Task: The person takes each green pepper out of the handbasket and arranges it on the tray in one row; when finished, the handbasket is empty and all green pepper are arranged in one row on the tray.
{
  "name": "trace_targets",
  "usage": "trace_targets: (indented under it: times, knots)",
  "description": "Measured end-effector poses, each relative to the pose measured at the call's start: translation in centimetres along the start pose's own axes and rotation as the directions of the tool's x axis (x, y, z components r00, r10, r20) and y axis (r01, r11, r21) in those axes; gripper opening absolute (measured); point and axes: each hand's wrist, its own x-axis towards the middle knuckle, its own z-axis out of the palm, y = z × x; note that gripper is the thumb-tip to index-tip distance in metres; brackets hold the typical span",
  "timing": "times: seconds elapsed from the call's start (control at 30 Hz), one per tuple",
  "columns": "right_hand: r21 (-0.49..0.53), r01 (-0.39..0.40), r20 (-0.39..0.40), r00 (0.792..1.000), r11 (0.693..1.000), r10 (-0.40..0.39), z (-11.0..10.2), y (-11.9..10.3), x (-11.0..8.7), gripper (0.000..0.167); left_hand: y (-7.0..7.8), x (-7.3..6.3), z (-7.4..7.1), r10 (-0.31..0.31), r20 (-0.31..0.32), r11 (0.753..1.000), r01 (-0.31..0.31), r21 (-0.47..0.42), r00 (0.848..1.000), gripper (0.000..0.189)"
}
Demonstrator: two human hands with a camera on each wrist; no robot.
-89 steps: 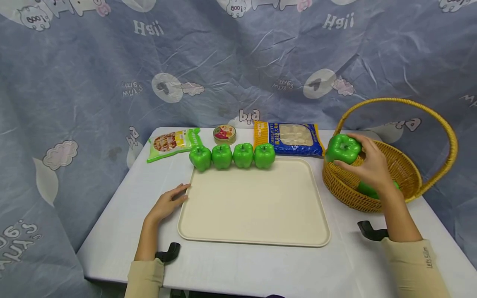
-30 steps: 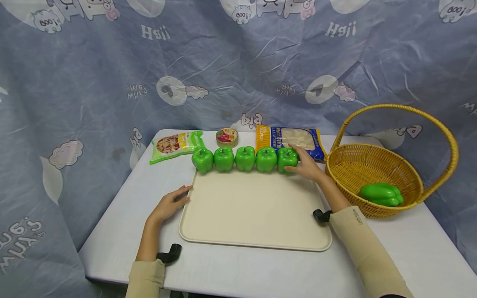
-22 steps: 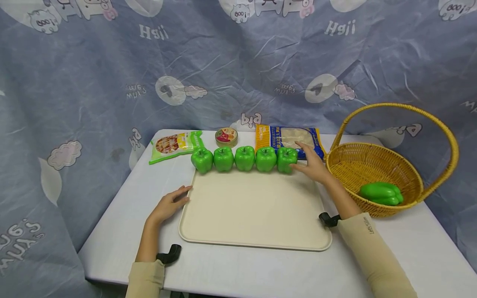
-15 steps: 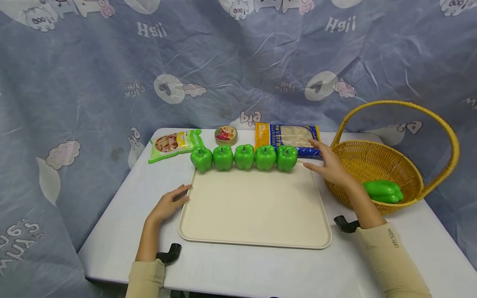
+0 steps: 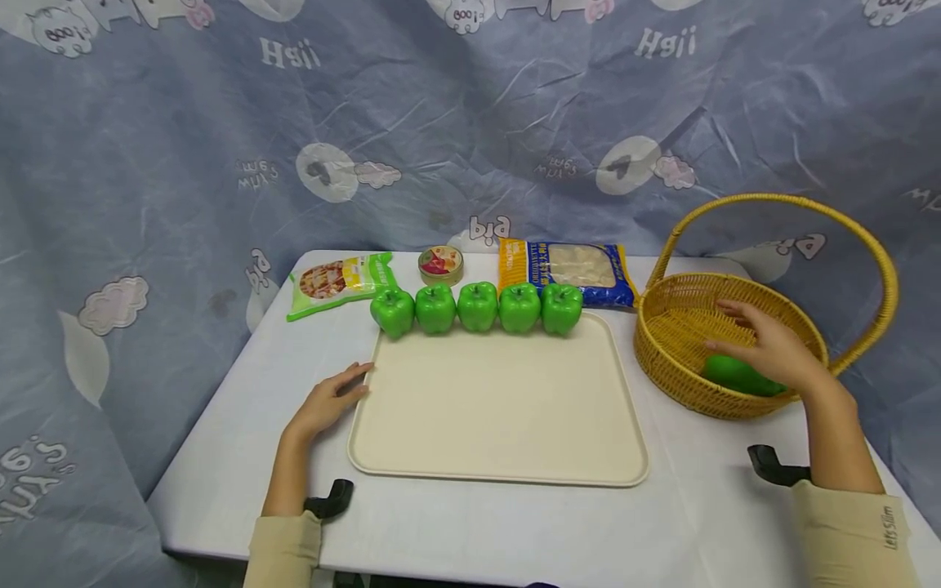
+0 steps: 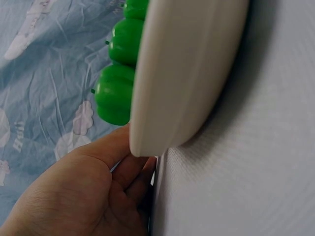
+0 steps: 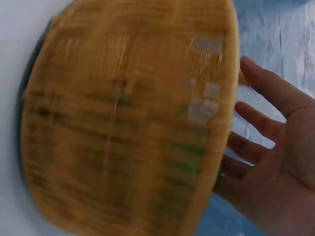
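My left hand (image 5: pixel 326 406) rests at the left edge of a cream tray (image 5: pixel 500 408); in the left wrist view its thumb touches the rim and the other fingers sit low beside it. Several green bell peppers (image 5: pixel 478 307) stand in a row along the tray's far edge. Over a yellow wicker basket (image 5: pixel 672 382) on the right, my right hand (image 5: pixel 772 347) hovers with fingers apart and nothing in them. Below it in the basket lies a green pepper (image 5: pixel 738 377), partly covered by the hand. The right wrist view shows the basket's side, blurred.
Behind the peppers lie a green snack bag (image 5: pixel 341 283), a round tin (image 5: pixel 441 265) and a blue and orange pasta bag (image 5: pixel 569 273). The basket's tall handle (image 5: pixel 782 198) arches above it. A printed cloth hangs behind the white table (image 5: pixel 456 527).
My right hand placed a pepper at the right end of the row and let it go. It then moved back right over the basket. My left hand stayed at the tray.
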Motion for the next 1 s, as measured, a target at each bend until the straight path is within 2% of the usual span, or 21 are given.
trace_targets:
  times: [0.2,0.33,0.47,0.77,0.9,1.0]
  knots:
    - [-0.116,0.012,0.083,0.997,0.993,-0.003,0.0,2.0,-0.5,0.079,0.1,0.0,-0.2,-0.004,-0.004,1.000,0.004,-0.009,1.000,0.048]
    - [-0.152,-0.026,0.159,0.986,0.988,0.050,0.5,2.7,-0.6,0.080,0.1,-0.1,-0.1,-0.006,0.003,1.000,0.006,-0.023,1.000,0.048]
    - [-0.171,-0.059,0.202,0.975,0.984,0.094,0.6,3.1,-0.8,0.081,0.2,-0.2,0.0,-0.003,0.001,0.999,0.003,-0.033,1.000,0.048]
    - [-0.192,-0.037,0.202,0.976,0.981,0.076,0.0,2.9,-1.1,0.072,0.2,-0.1,-0.1,-0.008,-0.002,1.000,0.008,-0.029,1.000,0.046]
    - [-0.191,-0.049,0.175,0.981,0.980,0.083,0.0,3.0,-1.2,0.070,0.1,0.0,-0.1,-0.015,0.004,1.000,0.015,-0.026,1.000,0.046]
    - [-0.179,-0.036,0.126,0.990,0.983,0.059,-0.1,3.0,-1.4,0.067,0.1,0.0,0.0,-0.020,0.004,0.999,0.020,-0.026,1.000,0.047]
